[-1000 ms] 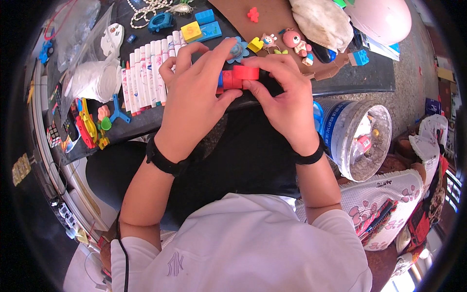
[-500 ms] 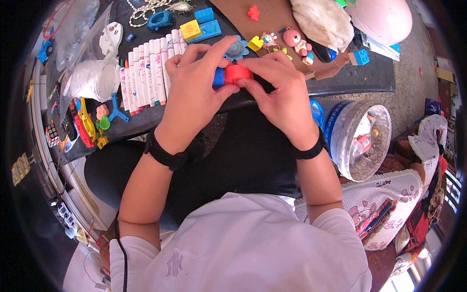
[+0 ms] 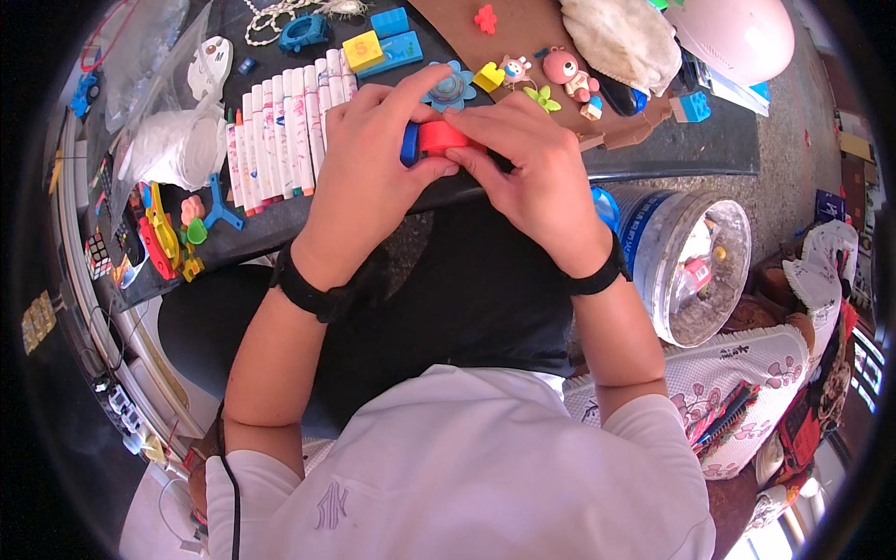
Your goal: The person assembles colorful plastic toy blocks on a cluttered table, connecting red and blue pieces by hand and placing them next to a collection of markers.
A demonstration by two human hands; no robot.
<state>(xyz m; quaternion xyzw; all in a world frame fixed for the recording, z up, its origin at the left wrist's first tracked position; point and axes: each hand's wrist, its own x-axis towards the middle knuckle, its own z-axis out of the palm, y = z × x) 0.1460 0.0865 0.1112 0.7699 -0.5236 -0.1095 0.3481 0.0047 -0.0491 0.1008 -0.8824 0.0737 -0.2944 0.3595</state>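
Note:
Between my two hands, at the table's near edge, is a red block [image 3: 441,138] with a blue block [image 3: 409,146] against its left side. My left hand [image 3: 364,177] is closed round the blue block, its thumb reaching under the red one. Fingers and thumb of my right hand [image 3: 537,168] pinch the red block's right end. Whether the two blocks are joined cannot be seen, as fingers cover parts of both. Just beyond them lies a blue flower-shaped toy [image 3: 450,87]. A row of white markers [image 3: 289,131] lies left of my left hand.
Yellow [image 3: 362,52] and blue blocks [image 3: 392,56] lie farther back. Small figures, including a pink bear [image 3: 566,73], rest on brown cardboard [image 3: 448,23]. A clear bucket [image 3: 665,289] stands at the right, below the table edge. Plastic bags [image 3: 168,149] and small toys crowd the left.
The red and blue blocks have shifted slightly left. My right hand's fingers have moved left and cover more of the red block's right end.

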